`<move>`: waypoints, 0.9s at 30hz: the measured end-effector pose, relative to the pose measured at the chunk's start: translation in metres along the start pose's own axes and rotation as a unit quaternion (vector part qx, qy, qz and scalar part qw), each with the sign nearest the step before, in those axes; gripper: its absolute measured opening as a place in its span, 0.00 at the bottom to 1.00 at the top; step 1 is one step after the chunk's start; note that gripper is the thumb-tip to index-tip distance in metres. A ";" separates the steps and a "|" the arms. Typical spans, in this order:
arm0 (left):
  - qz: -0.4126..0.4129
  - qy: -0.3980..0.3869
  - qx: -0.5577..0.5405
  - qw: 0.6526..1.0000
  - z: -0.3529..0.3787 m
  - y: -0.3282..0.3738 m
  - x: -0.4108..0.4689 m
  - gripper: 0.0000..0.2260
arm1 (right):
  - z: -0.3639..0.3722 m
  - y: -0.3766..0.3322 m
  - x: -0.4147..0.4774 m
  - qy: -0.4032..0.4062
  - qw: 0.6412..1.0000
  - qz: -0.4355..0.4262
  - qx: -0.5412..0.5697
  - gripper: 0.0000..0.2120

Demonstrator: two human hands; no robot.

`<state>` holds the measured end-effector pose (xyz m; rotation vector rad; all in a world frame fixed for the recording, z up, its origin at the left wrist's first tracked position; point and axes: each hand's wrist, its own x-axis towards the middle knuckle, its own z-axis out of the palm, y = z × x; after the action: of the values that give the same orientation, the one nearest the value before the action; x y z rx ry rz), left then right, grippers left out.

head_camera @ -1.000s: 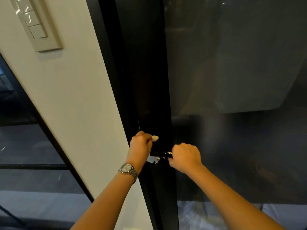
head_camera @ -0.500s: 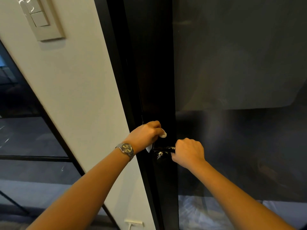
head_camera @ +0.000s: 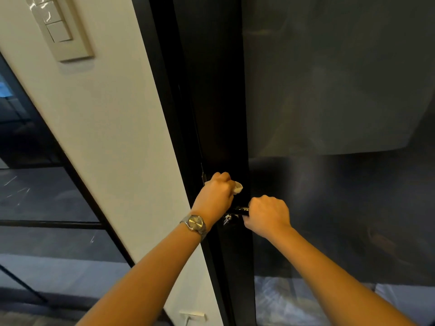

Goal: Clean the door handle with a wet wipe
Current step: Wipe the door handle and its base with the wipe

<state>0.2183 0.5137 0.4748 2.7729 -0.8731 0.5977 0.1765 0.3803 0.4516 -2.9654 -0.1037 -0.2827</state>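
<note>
From the head view, the count: two hands up at the door, one wipe, one handle, one watch. The left hand [head_camera: 215, 196] is balled tight around the wipe [head_camera: 238, 187], fingers curled right in. Only a white corner of it pokes out past the knuckles on the right. That fist sits in front of the black door frame [head_camera: 211, 102], just above the handle [head_camera: 240, 211]. The handle is a short dark bar lying level across the frame, and the right hand [head_camera: 268, 214] wraps its outer end, fingers closed round it. The two hands are near each other but apart. A small shiny bit [head_camera: 227, 218] sits just under the handle, and I can't tell what it is. The watch [head_camera: 195, 223] rides the left wrist. There's one switch plate [head_camera: 60, 29] on the white wall [head_camera: 106, 125], upper left. Dark glass [head_camera: 329, 90] fills the door to the right.
</note>
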 end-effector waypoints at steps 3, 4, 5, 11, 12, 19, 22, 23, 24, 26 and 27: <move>0.054 -0.019 0.029 0.998 -0.003 -0.013 0.003 0.13 | -0.001 0.000 0.000 -0.004 1.000 -0.005 -0.004 0.14; 0.048 0.006 0.013 0.999 0.000 -0.016 0.000 0.12 | -0.001 0.000 -0.001 -0.005 1.000 -0.007 -0.006 0.14; 0.021 0.044 -0.018 0.999 0.002 -0.016 -0.004 0.12 | -0.001 0.001 -0.001 -0.006 1.000 -0.009 -0.005 0.14; -0.119 0.116 -0.101 0.981 0.010 -0.006 -0.009 0.09 | 0.000 0.002 0.000 -0.001 1.000 -0.013 0.002 0.12; -0.067 0.095 -0.072 0.991 0.009 -0.004 -0.006 0.09 | 0.000 0.002 0.000 0.000 1.000 -0.011 0.000 0.12; -0.095 0.130 -0.079 0.984 0.015 0.005 -0.001 0.09 | -0.002 0.001 -0.001 -0.008 1.000 -0.015 0.004 0.13; -0.285 0.184 -0.229 0.912 0.020 0.000 -0.007 0.11 | -0.001 0.002 -0.002 -0.010 1.000 -0.019 0.009 0.13; -0.319 0.182 -0.258 0.893 0.021 0.000 -0.008 0.10 | -0.001 0.002 -0.002 -0.010 1.000 -0.018 0.010 0.13; -0.335 0.178 -0.273 0.884 0.021 0.002 -0.009 0.09 | 0.000 0.002 -0.001 -0.008 1.000 -0.017 0.009 0.13; -0.334 0.179 -0.270 0.885 0.022 0.006 -0.011 0.08 | 0.002 0.003 0.000 -0.005 1.000 -0.015 0.008 0.13; -0.318 0.183 -0.251 0.896 0.021 0.009 -0.012 0.08 | 0.002 0.002 0.000 -0.005 1.000 -0.013 0.008 0.13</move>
<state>0.2105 0.5065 0.4511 2.1680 -0.0030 0.6223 0.1773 0.3783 0.4495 -2.9513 -0.1457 -0.2705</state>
